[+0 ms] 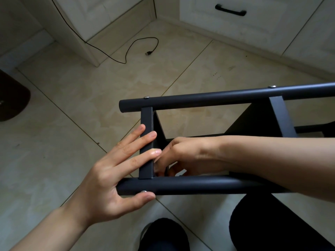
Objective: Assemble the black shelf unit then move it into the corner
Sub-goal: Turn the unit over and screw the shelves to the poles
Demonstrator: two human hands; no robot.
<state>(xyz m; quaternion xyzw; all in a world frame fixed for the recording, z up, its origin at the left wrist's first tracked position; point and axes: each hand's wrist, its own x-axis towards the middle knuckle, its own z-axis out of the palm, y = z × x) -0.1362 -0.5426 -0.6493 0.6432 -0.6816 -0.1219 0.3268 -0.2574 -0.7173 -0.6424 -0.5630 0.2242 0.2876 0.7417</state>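
The black shelf unit (pixel 217 98) lies on its side in front of me, two round tubes running left to right with flat crossbars between them. My left hand (pixel 116 171) holds its left end: fingers lie straight across the left crossbar (pixel 146 124), thumb under the near tube (pixel 199 184) beside a silver screw head (pixel 144 191). My right hand (pixel 183 156) reaches in from the right between the tubes, fingers curled behind the crossbar where it meets the near tube. What those fingertips hold is hidden.
Beige tiled floor all around. A black USB cable (pixel 137 46) trails on the floor near the white cabinets (pixel 253 24) that meet in a corner at the back. A dark brown object (pixel 12 95) sits at the left edge. My dark-clothed legs (pixel 272 223) are below.
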